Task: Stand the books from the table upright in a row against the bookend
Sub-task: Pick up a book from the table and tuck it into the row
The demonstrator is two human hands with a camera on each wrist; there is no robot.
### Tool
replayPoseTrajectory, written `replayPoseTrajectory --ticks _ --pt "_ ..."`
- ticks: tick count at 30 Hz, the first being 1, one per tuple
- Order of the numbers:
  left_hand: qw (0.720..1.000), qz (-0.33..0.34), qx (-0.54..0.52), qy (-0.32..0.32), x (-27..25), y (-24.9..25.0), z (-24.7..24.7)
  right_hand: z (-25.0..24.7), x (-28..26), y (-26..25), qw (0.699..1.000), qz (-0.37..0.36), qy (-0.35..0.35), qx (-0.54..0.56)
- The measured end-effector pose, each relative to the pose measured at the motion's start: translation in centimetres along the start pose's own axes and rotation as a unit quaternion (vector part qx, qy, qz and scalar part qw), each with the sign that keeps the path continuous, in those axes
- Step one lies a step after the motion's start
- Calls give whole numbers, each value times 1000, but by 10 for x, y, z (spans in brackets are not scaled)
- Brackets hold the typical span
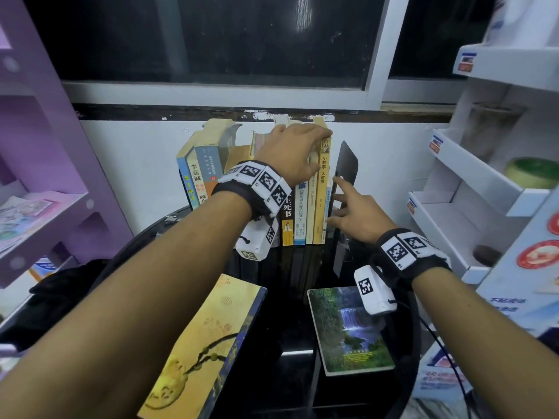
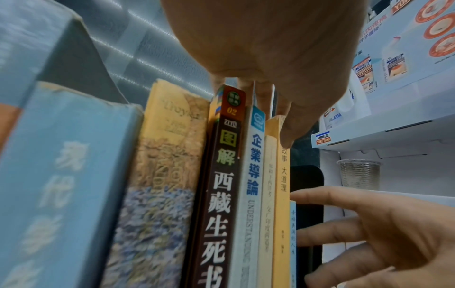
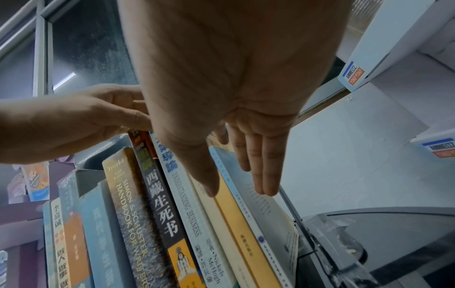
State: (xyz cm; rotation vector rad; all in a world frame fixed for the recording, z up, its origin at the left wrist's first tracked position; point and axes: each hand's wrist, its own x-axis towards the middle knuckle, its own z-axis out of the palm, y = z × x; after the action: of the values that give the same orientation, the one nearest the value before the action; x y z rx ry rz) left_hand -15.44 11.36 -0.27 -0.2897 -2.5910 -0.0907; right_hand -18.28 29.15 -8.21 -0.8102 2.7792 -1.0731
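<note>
A row of upright books stands at the back of the round black table (image 1: 290, 334), with a black bookend (image 1: 348, 164) at its right end. My left hand (image 1: 319, 151) reaches over the row's top, fingers hooked behind and thumb on the spine of the tall yellow book (image 1: 322, 213). My right hand (image 1: 335, 201) has straight fingers lying against the thin light-blue book (image 3: 268, 220), which stands between the yellow book and the bookend. Two books lie flat in front: a large yellow-and-blue one (image 1: 205, 343) and a waterfall-cover one (image 1: 348, 331).
A purple shelf unit (image 1: 45, 176) stands close on the left and a white display rack (image 1: 469, 192) on the right, holding a plastic cup (image 2: 359, 173). The white wall and a dark window lie right behind the row. A black bundle (image 1: 60, 291) sits at the table's left.
</note>
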Motion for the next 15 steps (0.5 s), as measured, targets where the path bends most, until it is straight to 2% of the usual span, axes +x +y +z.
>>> replayPoseTrajectory --ticks 8,15 --pt "995 23 -10 95 -44 13 -7 -12 -29 -5 997 9 -42 -65" --pt "997 -14 -63 38 -85 32 5 -12 -58 -3 981 49 -124 -139"
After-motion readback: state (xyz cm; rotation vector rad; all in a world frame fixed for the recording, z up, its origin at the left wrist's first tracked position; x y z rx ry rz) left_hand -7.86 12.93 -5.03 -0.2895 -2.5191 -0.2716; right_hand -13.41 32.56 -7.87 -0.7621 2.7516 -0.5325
